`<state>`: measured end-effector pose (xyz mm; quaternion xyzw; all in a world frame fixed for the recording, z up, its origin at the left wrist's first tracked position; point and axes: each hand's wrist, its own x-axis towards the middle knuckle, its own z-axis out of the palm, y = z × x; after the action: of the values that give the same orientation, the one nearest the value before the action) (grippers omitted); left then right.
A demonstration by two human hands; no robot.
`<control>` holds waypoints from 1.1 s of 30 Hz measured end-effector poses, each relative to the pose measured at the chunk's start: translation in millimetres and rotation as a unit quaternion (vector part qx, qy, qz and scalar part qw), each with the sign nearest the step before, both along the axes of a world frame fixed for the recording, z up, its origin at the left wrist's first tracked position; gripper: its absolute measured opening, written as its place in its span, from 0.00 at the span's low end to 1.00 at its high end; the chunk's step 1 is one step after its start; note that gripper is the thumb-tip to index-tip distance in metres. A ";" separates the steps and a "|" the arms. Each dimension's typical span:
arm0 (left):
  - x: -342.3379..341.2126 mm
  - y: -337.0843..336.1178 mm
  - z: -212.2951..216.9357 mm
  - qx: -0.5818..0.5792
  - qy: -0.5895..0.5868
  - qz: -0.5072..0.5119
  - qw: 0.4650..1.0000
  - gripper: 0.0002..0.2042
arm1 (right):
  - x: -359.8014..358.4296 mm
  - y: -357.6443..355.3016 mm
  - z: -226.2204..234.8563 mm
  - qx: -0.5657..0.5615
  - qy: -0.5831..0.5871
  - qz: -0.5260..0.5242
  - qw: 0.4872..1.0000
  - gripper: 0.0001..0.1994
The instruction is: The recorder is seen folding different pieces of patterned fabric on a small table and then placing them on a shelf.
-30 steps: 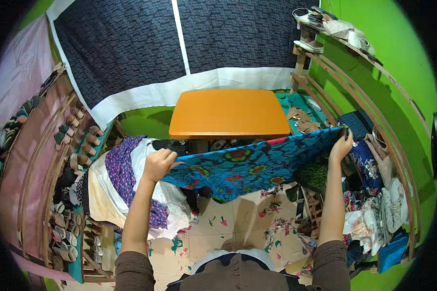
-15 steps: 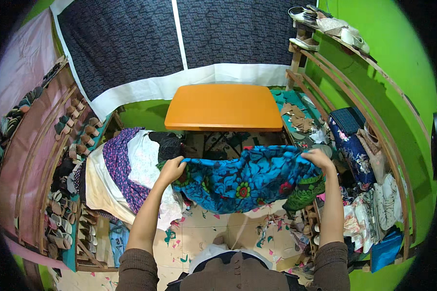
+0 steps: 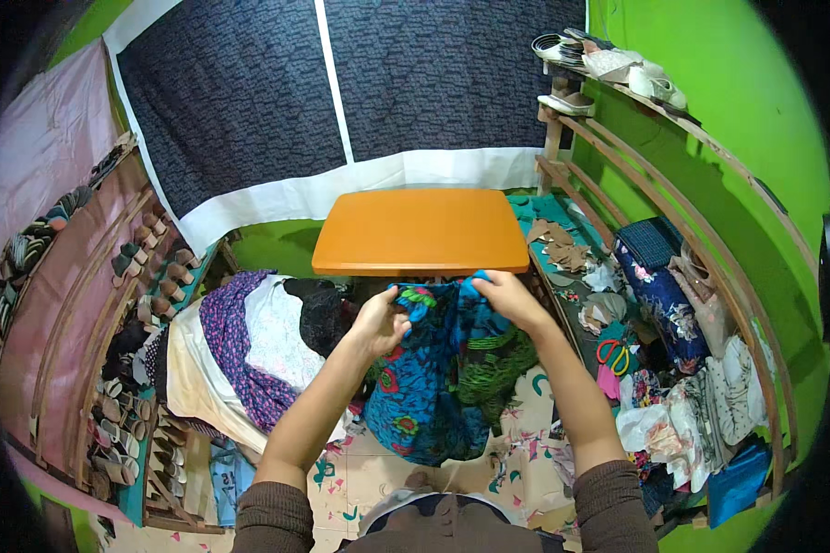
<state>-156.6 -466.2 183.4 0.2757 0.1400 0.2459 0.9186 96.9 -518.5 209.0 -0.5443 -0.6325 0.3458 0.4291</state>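
A blue floral cloth [image 3: 424,387] with red and green flowers hangs between my hands in front of the orange table. My left hand [image 3: 382,323] pinches its upper left edge. At the upper right, my right hand [image 3: 507,300] grips a bunched part of the same cloth. Its lower end droops in folds above the tiled floor, and a darker green patterned part hangs below my right hand. Whether this is a garment or a plain length of fabric cannot be made out.
Beyond the cloth stands an orange table [image 3: 420,230]. To the left lies a heap of clothes with a purple patterned cloth [image 3: 235,355], beside racks of shoes [image 3: 161,286]. On the right are scissors [image 3: 612,356], folded fabrics [image 3: 669,415] and wooden rails. Scraps litter the floor.
My hands have come closer together, and the cloth, stretched wide before, now hangs narrower and longer in folds. The scissors on the right have come into sight.
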 end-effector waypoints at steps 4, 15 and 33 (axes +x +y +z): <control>41.3 -35.6 34.2 0.004 0.110 0.164 0.980 0.15 | -32.4 -3.8 19.2 0.026 -0.108 0.041 0.993 0.19; 8.7 -44.4 46.1 0.379 0.150 0.077 0.910 0.23 | -50.0 -12.1 0.0 0.043 -0.100 0.091 0.990 0.17; -51.9 -31.7 -24.6 0.753 0.540 -0.026 0.376 0.30 | -15.1 -20.0 23.5 0.046 0.052 0.142 0.987 0.10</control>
<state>-208.5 -498.0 158.8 0.9315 0.3564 0.0255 0.0685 81.7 -538.5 232.4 -0.4095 -0.6955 0.4017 0.4327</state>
